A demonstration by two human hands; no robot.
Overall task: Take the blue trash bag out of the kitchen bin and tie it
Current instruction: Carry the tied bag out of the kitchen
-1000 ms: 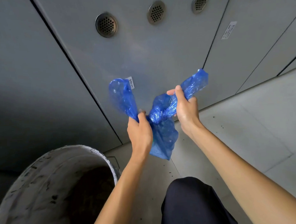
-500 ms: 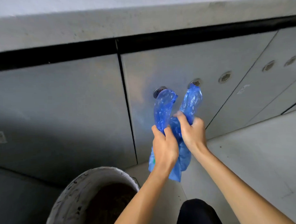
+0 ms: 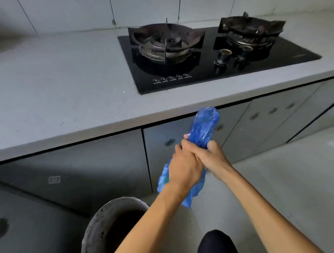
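Here, left hand (image 3: 184,170) clenched round the middle of the blue bag (image 3: 203,128), right hand (image 3: 210,155) pressed against it at 3 o'clock, fingers wrapped on the same bunched plastic. Bag out of the bin, twisted top poking up towards 1 o'clock (bottom hanging below the wrists). Bin (image 3: 101,219) at 7 o'clock, on the floor; counter (image 3: 66,88) and stove (image 3: 207,68) at 12.

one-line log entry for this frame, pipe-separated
stage: tying | blue trash bag: out of bin, gathered upright | left hand: gripping bag | right hand: gripping bag, hands touching | knot: hidden
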